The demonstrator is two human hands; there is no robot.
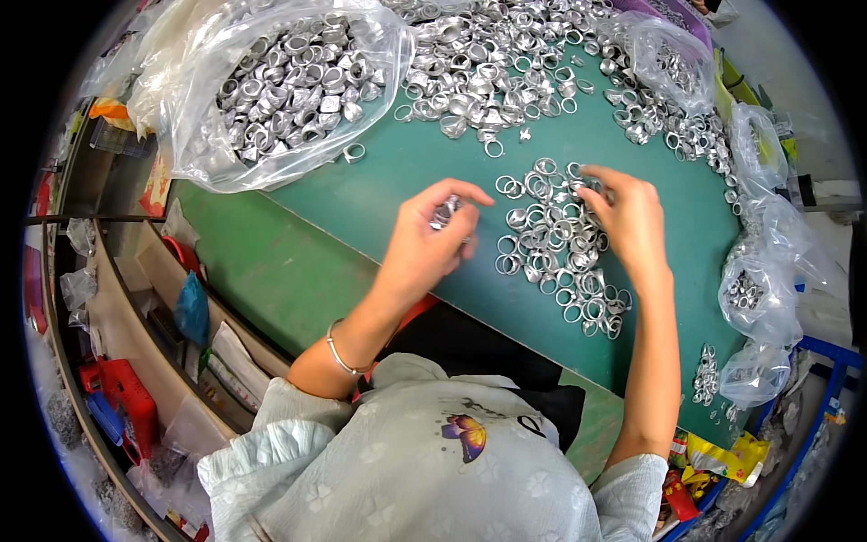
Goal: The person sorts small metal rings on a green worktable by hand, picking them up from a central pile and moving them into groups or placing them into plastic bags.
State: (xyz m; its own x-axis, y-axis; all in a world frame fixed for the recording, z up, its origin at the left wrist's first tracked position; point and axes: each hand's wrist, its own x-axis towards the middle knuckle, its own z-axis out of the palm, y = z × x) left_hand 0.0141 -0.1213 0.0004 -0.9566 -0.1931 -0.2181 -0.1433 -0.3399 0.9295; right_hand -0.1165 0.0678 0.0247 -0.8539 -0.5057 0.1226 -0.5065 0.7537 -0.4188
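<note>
A loose pile of silvery metal rings [551, 239] lies on the green tabletop in front of me. My left hand [432, 233] is curled around several rings [445, 212] in its palm, just left of the pile, with its index finger stretched toward it. At the pile's upper right, my right hand [630, 217] has its thumb and index finger bent around a ring [575, 170]. The fingers behind the index finger are partly hidden. One single ring [494, 148] lies between this pile and a much larger heap of rings [488, 72] farther back.
A clear plastic bag [384, 117] full of rings stands open at the far left. More plastic bags [759, 298] line the right edge, beside a small cluster of rings [706, 375]. Left of the green table [361, 217] are wooden shelf compartments [153, 307] with a red container [126, 402].
</note>
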